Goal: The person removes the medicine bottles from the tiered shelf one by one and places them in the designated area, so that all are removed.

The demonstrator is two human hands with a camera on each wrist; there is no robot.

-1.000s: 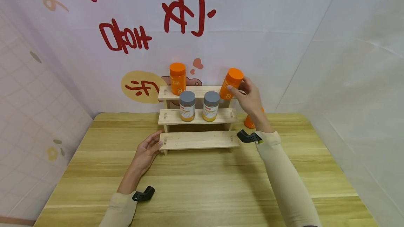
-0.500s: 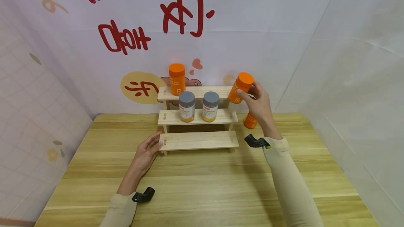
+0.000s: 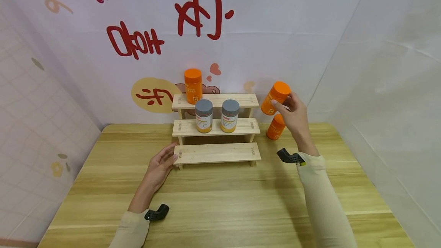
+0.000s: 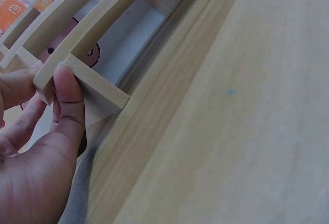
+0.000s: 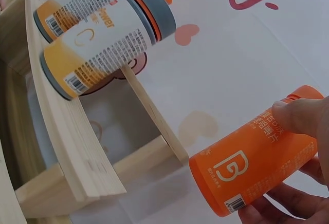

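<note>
My right hand (image 3: 297, 116) grips an orange bottle (image 3: 275, 98) with an orange lid, tilted in the air to the right of a three-step wooden rack (image 3: 217, 153). In the right wrist view the thumb lies on the side of that bottle (image 5: 252, 152) and the fingers are under it. My left hand (image 3: 162, 165) pinches the left end of the rack's lowest shelf between thumb and fingers, as the left wrist view shows up close. A second orange bottle (image 3: 194, 86) stands on the top shelf at the left. Two grey-lidded bottles, left (image 3: 204, 116) and right (image 3: 230, 116), stand on the middle shelf.
Another orange bottle (image 3: 275, 127) is on the wooden table (image 3: 220, 206) to the right of the rack, just below the held one. A white wall cloth (image 3: 275, 30) with red lettering hangs behind the rack.
My right hand has carried the orange bottle from the top shelf's right end out to the right and slightly down. The left hand has kept its hold on the rack.
</note>
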